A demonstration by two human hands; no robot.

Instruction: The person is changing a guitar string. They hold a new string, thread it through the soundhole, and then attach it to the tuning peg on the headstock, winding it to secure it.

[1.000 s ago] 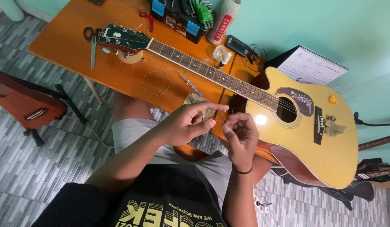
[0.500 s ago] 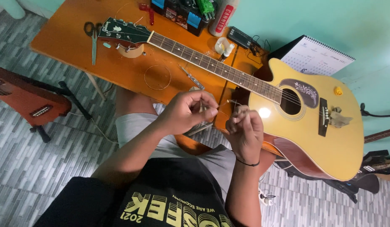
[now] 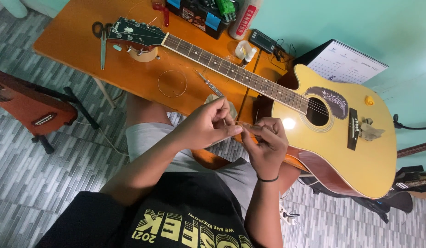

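Observation:
A yellow acoustic guitar (image 3: 341,138) lies flat on the orange table (image 3: 75,36), its dark headstock (image 3: 132,32) to the left. My left hand (image 3: 206,126) and my right hand (image 3: 267,143) meet over my lap at the table's near edge, just in front of the guitar's neck joint. Both pinch a small thin item (image 3: 236,128) between their fingertips. It looks like a wire or string, too fine to tell. A beige paper piece (image 3: 231,109) shows behind my left hand.
On the table are a coiled string (image 3: 172,83), scissors (image 3: 102,39), a tape roll (image 3: 143,53), a small tool (image 3: 210,85), a black box of supplies (image 3: 199,14) and a tuner (image 3: 264,41). A calendar (image 3: 346,62) leans on the wall. A red guitar (image 3: 27,103) stands at the left.
My hands stay together in front of the guitar, with the fingers drawn closer until the tips meet. The view has shifted slightly.

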